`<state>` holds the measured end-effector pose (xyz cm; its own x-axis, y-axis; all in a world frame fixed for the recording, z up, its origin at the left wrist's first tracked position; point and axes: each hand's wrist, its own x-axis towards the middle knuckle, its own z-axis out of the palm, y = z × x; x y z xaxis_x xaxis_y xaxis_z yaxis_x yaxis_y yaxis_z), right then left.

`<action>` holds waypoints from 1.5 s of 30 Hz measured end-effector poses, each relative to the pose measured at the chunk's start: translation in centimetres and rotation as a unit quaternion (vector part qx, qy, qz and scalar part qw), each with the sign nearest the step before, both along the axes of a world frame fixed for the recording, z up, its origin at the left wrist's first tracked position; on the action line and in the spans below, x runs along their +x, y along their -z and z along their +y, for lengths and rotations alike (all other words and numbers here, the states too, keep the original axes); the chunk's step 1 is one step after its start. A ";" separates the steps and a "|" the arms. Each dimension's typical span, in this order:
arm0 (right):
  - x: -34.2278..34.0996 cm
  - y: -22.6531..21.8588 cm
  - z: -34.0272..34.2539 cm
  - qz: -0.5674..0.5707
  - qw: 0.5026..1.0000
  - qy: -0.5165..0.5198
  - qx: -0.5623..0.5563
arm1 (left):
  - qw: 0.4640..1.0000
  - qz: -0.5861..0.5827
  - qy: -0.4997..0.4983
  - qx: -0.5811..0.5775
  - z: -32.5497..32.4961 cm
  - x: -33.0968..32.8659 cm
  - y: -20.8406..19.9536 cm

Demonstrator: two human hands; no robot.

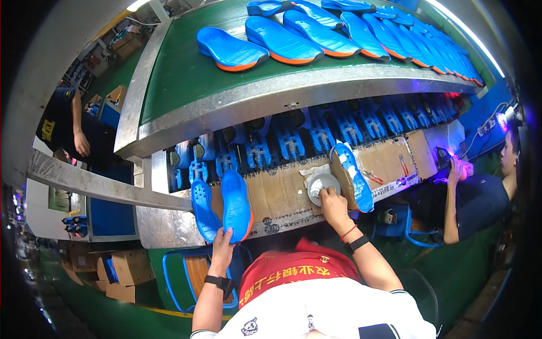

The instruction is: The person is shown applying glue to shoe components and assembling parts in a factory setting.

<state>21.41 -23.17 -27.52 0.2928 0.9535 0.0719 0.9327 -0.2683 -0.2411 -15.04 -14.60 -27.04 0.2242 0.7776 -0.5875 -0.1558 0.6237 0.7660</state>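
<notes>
My left hand (223, 247) is closed on the heel end of a blue shoe sole (236, 203) with an orange edge, holding it tilted at the bench's near edge. Just left of that sole stands another blue sole piece (205, 210) with small holes; whether my hand touches it too I cannot tell. My right hand (334, 208) reaches into a grey bowl (314, 198) holding something white. Its fingers are pinched together, and what they hold is hidden. Right of the bowl, a blue sole (361, 189) with white patches leans by an upright cardboard piece (342, 182).
Cardboard (271, 195) covers the bench. Red-handled pliers (403, 165) lie to the right. Several blue clamp-like fixtures (291, 141) line the back beneath a green conveyor belt (175, 73) carrying blue soles (282, 39). A co-worker (474, 200) sits at right; another person (59, 121) stands at left.
</notes>
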 end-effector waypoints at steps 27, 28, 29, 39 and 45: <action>-4.5 -16.4 -0.3 0.220 0.934 -0.122 0.254 | 0.891 0.166 0.112 0.407 -1.0 14.7 -15.4; -4.6 -16.5 -0.2 0.235 0.930 -0.120 0.256 | 0.891 0.166 0.112 0.407 -0.9 14.6 -15.3; -4.7 -16.5 -0.1 0.250 0.926 -0.119 0.257 | 0.886 0.170 0.116 0.415 -0.9 14.5 -15.3; -4.2 -16.5 0.2 0.209 0.937 -0.078 0.270 | 0.882 0.176 0.119 0.420 -1.3 14.1 -15.3; -4.3 -17.0 0.0 0.233 0.933 -0.083 0.261 | 0.890 0.153 0.113 0.414 -1.1 14.3 -15.1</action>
<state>17.06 -23.20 -10.55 0.2597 0.8592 0.4409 0.7126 0.1376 -0.6880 -0.71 -15.75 -11.89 0.3572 0.9281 0.1056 0.1977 -0.1856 0.9625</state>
